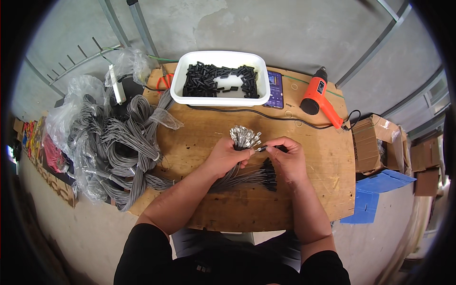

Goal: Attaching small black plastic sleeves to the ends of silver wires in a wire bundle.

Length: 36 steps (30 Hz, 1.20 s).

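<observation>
My left hand is closed round a bunch of grey cables whose silvery metal terminals fan out above the fist. Between the fingertips of my right hand is a small black sleeve, held at the end of one terminal beside my left thumb. Whether the terminal sits inside the sleeve is too small to tell. Under my wrists more grey cables lie across the wooden table, and their right ends carry black sleeves. A white tub behind my hands holds many loose black sleeves.
Coiled grey cables and clear plastic bags heap up at the left. An orange heat gun lies at the back right, its black cord crossing the table. A phone and red-handled pliers flank the tub. Cardboard boxes stand right.
</observation>
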Available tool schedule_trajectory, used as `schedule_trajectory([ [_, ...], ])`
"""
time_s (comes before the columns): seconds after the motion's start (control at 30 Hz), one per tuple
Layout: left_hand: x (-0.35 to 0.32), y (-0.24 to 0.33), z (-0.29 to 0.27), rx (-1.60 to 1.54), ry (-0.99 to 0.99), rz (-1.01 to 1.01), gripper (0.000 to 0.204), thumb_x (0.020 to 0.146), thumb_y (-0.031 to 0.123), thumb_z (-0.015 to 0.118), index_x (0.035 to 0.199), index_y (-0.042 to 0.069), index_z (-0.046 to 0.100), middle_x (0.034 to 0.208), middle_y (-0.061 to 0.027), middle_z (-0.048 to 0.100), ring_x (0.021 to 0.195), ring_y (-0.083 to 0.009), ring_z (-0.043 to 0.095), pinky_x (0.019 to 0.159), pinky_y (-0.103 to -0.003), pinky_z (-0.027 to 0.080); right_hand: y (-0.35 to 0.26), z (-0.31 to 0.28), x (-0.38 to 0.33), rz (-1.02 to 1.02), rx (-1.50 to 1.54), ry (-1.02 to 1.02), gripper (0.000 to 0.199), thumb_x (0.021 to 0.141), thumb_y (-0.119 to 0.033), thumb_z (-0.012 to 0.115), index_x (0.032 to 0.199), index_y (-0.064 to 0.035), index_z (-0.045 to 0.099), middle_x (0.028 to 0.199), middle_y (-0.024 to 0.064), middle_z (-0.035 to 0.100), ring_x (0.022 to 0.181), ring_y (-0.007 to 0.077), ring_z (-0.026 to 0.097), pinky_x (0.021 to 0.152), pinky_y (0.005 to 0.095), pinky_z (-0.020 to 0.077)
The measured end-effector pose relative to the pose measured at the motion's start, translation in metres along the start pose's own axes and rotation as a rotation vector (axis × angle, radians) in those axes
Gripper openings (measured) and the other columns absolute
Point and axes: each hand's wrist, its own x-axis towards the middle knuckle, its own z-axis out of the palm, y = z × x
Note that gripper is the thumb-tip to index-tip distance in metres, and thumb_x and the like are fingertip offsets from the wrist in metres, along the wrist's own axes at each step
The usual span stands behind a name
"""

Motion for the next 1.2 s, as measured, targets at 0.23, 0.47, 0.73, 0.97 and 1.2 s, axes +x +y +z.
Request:
schedule_trajectory([
  [0.23,-0.001,0.004,0.002,-0.010,0.005,-0.024,0.007,0.087,0.004,0.070,0.088,0.001,0.063,0.075,-0.0011,0.060,0.062,-0.0091,0.056,0.053,-0.026,0.047,0.001,0.000,-0.001,-0.043,-0.087,0.000,0.013,0.089,0.007,0.067,0.100,0.0006,0.071,0.095,0.0030,0.069,0.083,0.0063,0.059,0.074,0.0216,0.0479],
  [0.47,0.000,0.000,0.000,-0.035,-0.008,-0.036,0.009,0.089,0.007,0.071,0.091,0.001,0.065,0.076,-0.0019,0.062,0.064,-0.0099,0.058,0.055,-0.026,0.049,0.004,-0.001,0.001,-0.060,-0.084,0.000,0.013,0.089,0.007,0.067,0.099,0.0010,0.071,0.096,0.0035,0.069,0.085,0.0072,0.060,0.077,0.0230,0.0487],
  [0.73,-0.001,-0.003,0.001,0.002,0.002,0.016,0.010,0.090,0.009,0.070,0.091,0.000,0.065,0.077,-0.0024,0.063,0.067,-0.0101,0.060,0.057,-0.026,0.051,-0.001,-0.012,0.004,0.111,0.134,-0.044,0.016,0.091,0.002,0.066,0.107,0.0011,0.068,0.089,0.0042,0.067,0.068,0.0044,0.050,0.053,0.0174,0.0357],
  [0.97,-0.003,0.002,0.005,0.021,-0.005,0.024,0.009,0.090,0.007,0.070,0.088,0.001,0.065,0.076,-0.0019,0.062,0.065,-0.0094,0.058,0.056,-0.026,0.048,-0.005,-0.018,0.009,0.347,0.452,-0.122,0.018,0.096,-0.015,0.064,0.104,0.0007,0.064,0.085,0.0071,0.066,0.061,0.0073,0.046,0.045,0.0165,0.0310],
  [1.2,-0.002,0.000,0.004,0.052,-0.024,0.022,0.007,0.089,0.006,0.071,0.089,0.001,0.066,0.075,-0.0018,0.062,0.064,-0.0098,0.058,0.056,-0.026,0.049,-0.006,-0.018,0.008,0.359,0.393,-0.163,0.016,0.095,-0.015,0.067,0.102,-0.0009,0.064,0.085,0.0076,0.067,0.061,0.0070,0.048,0.045,0.0165,0.0310],
])
